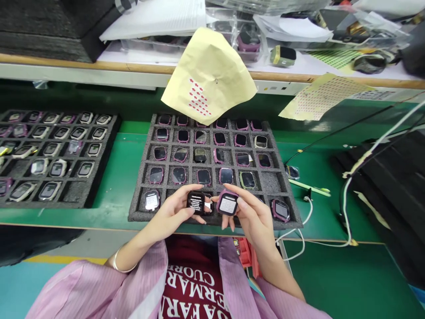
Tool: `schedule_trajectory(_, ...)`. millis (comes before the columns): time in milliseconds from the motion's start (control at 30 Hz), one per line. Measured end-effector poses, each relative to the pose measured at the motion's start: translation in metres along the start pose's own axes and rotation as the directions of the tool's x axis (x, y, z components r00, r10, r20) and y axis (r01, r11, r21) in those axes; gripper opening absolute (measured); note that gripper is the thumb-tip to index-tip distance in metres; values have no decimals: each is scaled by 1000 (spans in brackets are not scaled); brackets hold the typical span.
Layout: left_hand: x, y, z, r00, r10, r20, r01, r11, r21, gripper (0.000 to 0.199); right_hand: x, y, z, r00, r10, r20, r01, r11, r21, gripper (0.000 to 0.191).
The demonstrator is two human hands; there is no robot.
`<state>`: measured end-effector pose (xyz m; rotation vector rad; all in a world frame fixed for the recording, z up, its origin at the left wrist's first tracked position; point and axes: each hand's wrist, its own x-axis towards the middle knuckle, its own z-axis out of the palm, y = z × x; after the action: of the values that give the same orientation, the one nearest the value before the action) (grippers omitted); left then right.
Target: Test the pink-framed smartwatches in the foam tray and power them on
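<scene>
My left hand (178, 207) grips a black smartwatch body (195, 202) by its edges, its dark screen lit with white text. In my right hand (251, 208) is a purple-framed smartwatch body (228, 202) with a pale, text-filled screen. Both are held side by side, facing me, over the front row of a dark foam tray (134, 210). Several strapless watch bodies lie in the tray's compartments, many with purple frames, such as the lit one (152, 200) at the front left. My hands hide part of the front row.
Another foam tray (89, 186) of watch bodies lies to the left. A yellow sheet (212, 75) with red arrow stickers hangs from the shelf edge (133, 67) over the back row. White cables (346, 212) and a green pen-like stick (312, 188) are on the right.
</scene>
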<state>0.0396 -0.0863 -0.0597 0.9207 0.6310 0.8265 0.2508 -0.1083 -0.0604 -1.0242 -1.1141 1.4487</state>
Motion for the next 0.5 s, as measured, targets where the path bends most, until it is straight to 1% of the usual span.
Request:
schedule_trajectory(200,2,2,5,999,-2,-52,1,1000,-11,30,-3,-2,-1,999,16,-41,-16,1000,-3,33)
schedule_trajectory(333,3,1,5,998,3,-65,-4,1000,-19,31,-7,-3,-2,998,20,-63,-21,1000,-14,34)
schedule_trajectory(433,3,1,4,998,-2,-61,0,999,-33,32,-10,-6,-3,997,-5,-81,4,1000,-19,35)
schedule_trajectory(500,2,1,4,999,-1,-54,-1,999,-38,31,-12,-8,-6,998,-28,-50,26,999,-44,39)
